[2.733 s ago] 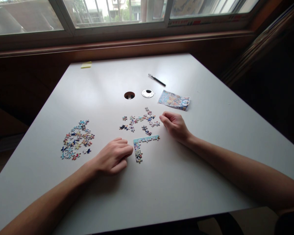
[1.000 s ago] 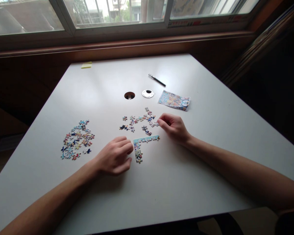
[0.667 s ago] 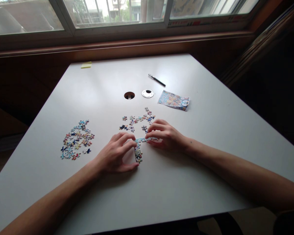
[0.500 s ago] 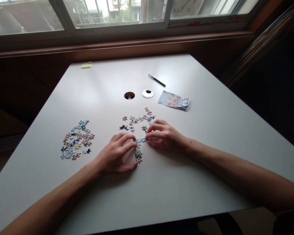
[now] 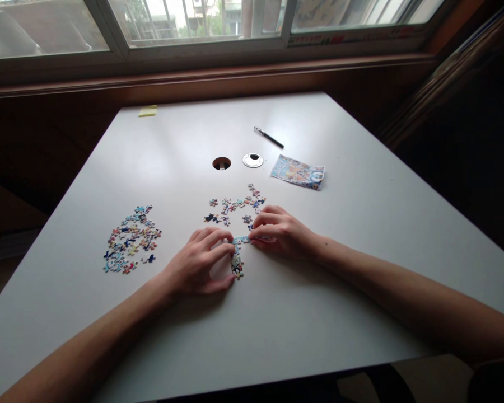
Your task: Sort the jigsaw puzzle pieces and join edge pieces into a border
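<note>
Joined jigsaw puzzle pieces (image 5: 237,263) form a corner shape on the white table, with one strip running toward me and another along the top. My left hand (image 5: 201,260) holds the left edge of this section, fingertips at its upper corner and thumb near its lower end, with a gap between thumb and fingers. At the top strip, my right hand (image 5: 279,230) has its fingers curled and pressed down on puzzle pieces, partly hiding them. Loose puzzle pieces (image 5: 238,204) lie scattered just beyond both hands.
A larger pile of puzzle pieces (image 5: 132,240) lies to the left. Farther back are a round table hole (image 5: 222,163), its metal cover (image 5: 252,160), a pen (image 5: 269,137) and a printed picture sheet (image 5: 299,172). A yellow sticky note (image 5: 148,111) is near the far edge.
Almost nothing differs. The right hand has shifted very slightly at the top strip; the left hand keeps its place on the joined pieces.
</note>
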